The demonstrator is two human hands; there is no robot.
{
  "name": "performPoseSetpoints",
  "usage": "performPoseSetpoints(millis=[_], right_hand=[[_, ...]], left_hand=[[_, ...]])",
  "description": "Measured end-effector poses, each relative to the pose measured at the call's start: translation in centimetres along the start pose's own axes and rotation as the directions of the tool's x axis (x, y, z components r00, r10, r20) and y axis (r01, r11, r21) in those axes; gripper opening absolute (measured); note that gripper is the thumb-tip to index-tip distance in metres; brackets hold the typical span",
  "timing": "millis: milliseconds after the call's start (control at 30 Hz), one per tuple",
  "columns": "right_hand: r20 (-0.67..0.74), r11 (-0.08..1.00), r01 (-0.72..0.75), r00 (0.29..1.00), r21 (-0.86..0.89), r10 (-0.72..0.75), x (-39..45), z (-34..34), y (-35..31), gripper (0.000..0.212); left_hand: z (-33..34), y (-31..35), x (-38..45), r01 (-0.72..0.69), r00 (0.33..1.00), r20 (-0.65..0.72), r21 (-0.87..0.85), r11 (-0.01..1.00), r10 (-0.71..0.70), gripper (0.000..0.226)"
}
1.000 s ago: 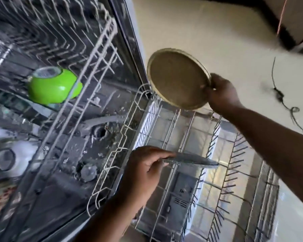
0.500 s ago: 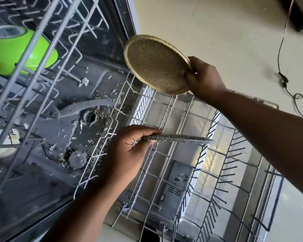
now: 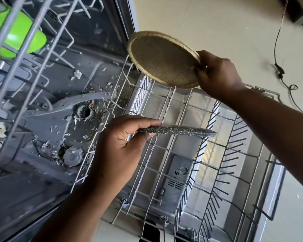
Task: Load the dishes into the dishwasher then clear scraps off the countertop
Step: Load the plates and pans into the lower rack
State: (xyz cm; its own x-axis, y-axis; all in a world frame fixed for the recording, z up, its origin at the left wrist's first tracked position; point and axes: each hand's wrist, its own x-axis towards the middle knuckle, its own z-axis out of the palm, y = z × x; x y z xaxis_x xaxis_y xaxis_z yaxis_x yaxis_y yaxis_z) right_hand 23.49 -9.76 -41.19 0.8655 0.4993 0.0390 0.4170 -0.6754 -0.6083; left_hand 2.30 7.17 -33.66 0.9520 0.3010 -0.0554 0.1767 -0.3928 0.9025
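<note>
Dishwasher tub [image 3: 42, 137]: open and grey inside, just left of the lower rack, with a spray arm on its floor.
Lower rack [image 3: 217, 154]: white wire, pulled out over the open door. This is the landmark. Dark prongs stand along its right side.
Upper rack [image 3: 33, 49]: white wire, up and to the left of the lower rack, above the tub.
Floor [image 3: 217, 23]: pale, past the far edge of the lower rack.
Green bowl [image 3: 16, 35]: sits in the upper rack, far left of the lower rack.
Tan plate [image 3: 163, 62]: round and speckled, held tilted above the far left corner of the lower rack. I cannot tell if it touches the wires.
Right hand [image 3: 217, 72]: fingers and thumb curled on the right rim of the tan plate.
Left hand [image 3: 122, 145]: thumb and fingers pinch one end of the grey plate, above the left part of the lower rack.
Grey plate [image 3: 178, 131]: dark and speckled, seen edge-on, held flat above the middle of the lower rack.
Black cord [image 3: 280, 70]: lies on the floor, beyond the far right corner of the lower rack.
Food scraps [image 3: 77, 74]: small pale bits on the tub floor, left of the lower rack.
</note>
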Motion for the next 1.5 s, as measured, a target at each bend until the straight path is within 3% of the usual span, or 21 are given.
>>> performPoseSetpoints(millis=[100,300,400,467,500,567,633,667,700,767,833,900,967,1133,1267,1500], right_hand=[[0.043,0.999,0.002,0.999,-0.046,0.000,-1.0,1.3,0.5,0.033],[0.122,0.961,-0.277,0.953,-0.018,0.277,1.0,3.6,0.9,0.019],[0.146,0.909,-0.417,0.897,-0.026,0.416,1.3,3.3,0.1,0.050],[0.031,0.890,-0.436,0.899,0.134,0.436,0.0,1.8,-1.4,0.067],[0.029,0.872,-0.419,0.904,0.253,0.426,-1.0,0.6,-2.5,0.067],[0.259,0.798,-0.364,0.928,0.481,0.267,-3.9,-2.2,-5.0,0.061],[0.465,0.763,-0.313,0.885,0.566,0.019,-6.4,-4.1,-7.0,0.058],[0.471,0.787,-0.244,0.880,0.567,-0.066,-7.2,-4.4,-7.6,0.051],[0.423,0.847,-0.148,0.901,0.510,-0.097,-7.8,-4.2,-7.9,0.040],[0.189,0.944,0.000,0.980,0.329,-0.066,-8.0,-3.2,-7.7,0.029],[-0.005,0.958,-0.037,0.999,0.286,0.040,-6.9,-2.4,-7.4,0.036],[-0.084,0.919,-0.160,0.976,0.360,0.203,-5.0,-1.9,-6.4,0.029],[-0.102,0.859,-0.233,0.945,0.455,0.310,-2.9,-1.5,-5.4,0.025],[-0.017,0.847,-0.240,0.959,0.474,0.282,-0.2,0.2,-4.1,0.028],[0.038,0.843,-0.227,0.970,0.487,0.239,0.6,1.9,-3.8,0.029],[0.000,0.857,-0.233,0.965,0.459,0.262,0.0,3.3,-2.7,0.030]], left_hand=[[0.1,0.0,0.0,-0.013,1.000,0.007,0.008,1.000,0.013,0.030],[0.3,0.1,0.1,-0.041,0.999,0.005,0.036,0.998,0.041,0.033],[0.2,0.3,0.0,-0.042,0.999,0.005,0.034,0.999,0.042,0.028],[0.0,0.5,0.1,-0.046,0.999,-0.001,0.039,0.998,0.046,0.024],[-0.2,0.6,0.3,-0.052,0.999,-0.005,0.049,0.997,0.052,0.023],[-0.4,0.9,0.7,-0.063,0.998,-0.017,0.071,0.995,0.064,0.023],[-0.5,1.4,1.6,-0.084,0.995,-0.040,0.076,0.994,0.087,0.023],[-0.6,1.6,2.2,-0.100,0.993,-0.053,0.064,0.993,0.104,0.023],[-0.6,1.7,2.9,-0.121,0.990,-0.067,0.046,0.992,0.124,0.023],[-0.5,1.6,4.5,-0.199,0.973,-0.104,0.067,0.978,0.206,0.027],[-0.2,0.6,6.2,-0.246,0.954,-0.122,0.209,0.947,0.275,0.051],[0.1,-0.7,7.3,-0.147,0.978,-0.094,0.312,0.939,0.185,0.085],[0.6,-1.9,7.4,0.014,0.998,-0.063,0.372,0.928,0.010,0.100],[2.1,-6.5,3.4,0.174,0.971,0.045,0.539,0.824,-0.234,0.100],[3.0,-8.7,0.5,0.309,0.915,0.049,0.555,0.772,-0.401,0.095],[3.9,-9.3,-1.3,0.357,0.878,0.083,0.543,0.760,-0.471,0.089]])
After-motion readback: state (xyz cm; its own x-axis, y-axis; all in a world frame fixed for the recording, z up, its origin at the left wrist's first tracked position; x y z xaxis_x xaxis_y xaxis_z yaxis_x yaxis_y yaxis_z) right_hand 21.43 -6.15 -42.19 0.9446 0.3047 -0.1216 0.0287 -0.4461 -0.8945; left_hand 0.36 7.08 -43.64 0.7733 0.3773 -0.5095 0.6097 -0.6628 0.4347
